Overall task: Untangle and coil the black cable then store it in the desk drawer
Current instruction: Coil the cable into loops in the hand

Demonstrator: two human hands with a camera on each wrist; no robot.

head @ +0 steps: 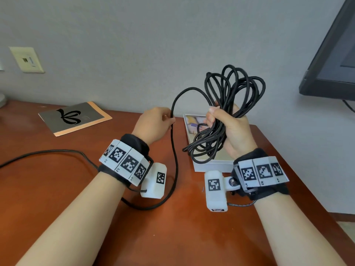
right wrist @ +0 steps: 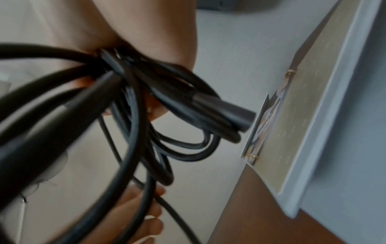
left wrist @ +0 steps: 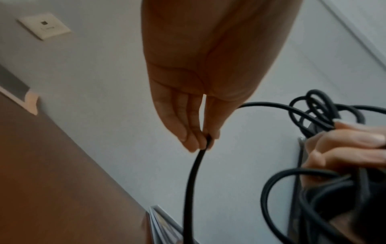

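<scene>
Right hand (head: 228, 127): your fingers clench the bundled loops of the black cable (head: 230, 89), held upright above the tabletop (head: 57, 169).
Left hand (head: 153, 121): fingers pinch the free run just left of the bundle.
Slack: it hangs from your left hand down to the tabletop, nearer you.
Next loop: probably carry that run rightward.

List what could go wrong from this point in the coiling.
The right hand grips uneven loops of the black cable; some hang low over the white box and could slip out. The loose tail beyond the left hand trails across the desk near the wrist camera and may snag as it is drawn in.
</scene>
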